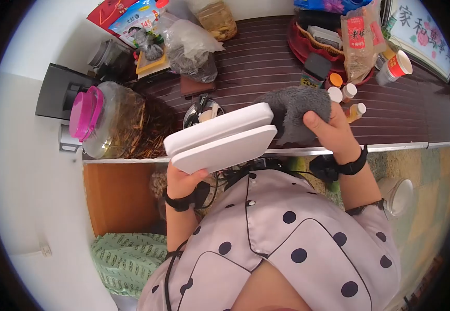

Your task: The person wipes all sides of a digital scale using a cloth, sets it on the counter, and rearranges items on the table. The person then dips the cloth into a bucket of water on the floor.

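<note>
My left hand [184, 179] is closed around the lower left end of a white, flat, two-layered box [222, 136], which I cannot identify further. The box is tilted in front of the counter's edge, its right end higher. A dark grey fluffy cloth [292, 111] is in my right hand [334, 132], thumb on top and the other fingers mostly hidden. The cloth hangs just right of the box; whether the two touch I cannot tell. Behind the box, a small round dish [204, 115] with dark items sits partly covered.
A large jar [126, 124] with a pink lid stands left on the dark counter [266, 52]. Bags and packets [191, 49] are behind it. Several small bottles [348, 92], a paper cup [394, 68] and a red tray [300, 44] stand at right. A white bucket [400, 197] is below.
</note>
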`<state>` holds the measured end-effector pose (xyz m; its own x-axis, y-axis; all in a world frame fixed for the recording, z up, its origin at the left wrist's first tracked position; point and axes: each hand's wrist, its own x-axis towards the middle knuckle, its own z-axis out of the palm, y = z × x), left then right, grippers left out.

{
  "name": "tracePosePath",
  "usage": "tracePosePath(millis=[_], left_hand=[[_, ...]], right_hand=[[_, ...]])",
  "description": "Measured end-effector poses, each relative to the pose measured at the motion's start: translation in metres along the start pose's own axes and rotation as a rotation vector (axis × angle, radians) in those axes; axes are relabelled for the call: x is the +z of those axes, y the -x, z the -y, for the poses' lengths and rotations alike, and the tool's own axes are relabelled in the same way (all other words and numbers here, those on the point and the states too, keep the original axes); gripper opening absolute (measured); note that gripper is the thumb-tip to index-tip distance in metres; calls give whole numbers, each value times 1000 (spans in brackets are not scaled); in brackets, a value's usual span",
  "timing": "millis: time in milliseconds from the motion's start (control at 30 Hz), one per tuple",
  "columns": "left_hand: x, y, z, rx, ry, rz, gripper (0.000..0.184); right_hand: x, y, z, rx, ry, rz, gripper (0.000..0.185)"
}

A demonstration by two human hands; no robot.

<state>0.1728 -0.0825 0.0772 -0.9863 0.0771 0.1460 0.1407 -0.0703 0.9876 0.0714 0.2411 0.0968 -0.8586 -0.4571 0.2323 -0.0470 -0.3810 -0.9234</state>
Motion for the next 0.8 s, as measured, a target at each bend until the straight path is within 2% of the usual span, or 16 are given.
tracePosePath(millis=[133,300,500,567,733,800], left_hand=[[-5,6,8,6,-8,-86,75],[-2,8,13,0,26,-77,77],[12,8,-4,-19,-54,13,57],[13,8,-8,-25,-177,64,50],[14,6,-18,-49,-404,90,53],[18,1,-24,-20,-581,142,55]], right_hand=[[16,0,-3,-65,50,-18,30],[24,-7,-5,-224,346,2,31],[25,-6,4,-204,481,-36,30],[22,-7,7,-253,562,-25,26],[13,-11,17,-193,692,76,20],[12,-12,23,-231,835,177,20]])
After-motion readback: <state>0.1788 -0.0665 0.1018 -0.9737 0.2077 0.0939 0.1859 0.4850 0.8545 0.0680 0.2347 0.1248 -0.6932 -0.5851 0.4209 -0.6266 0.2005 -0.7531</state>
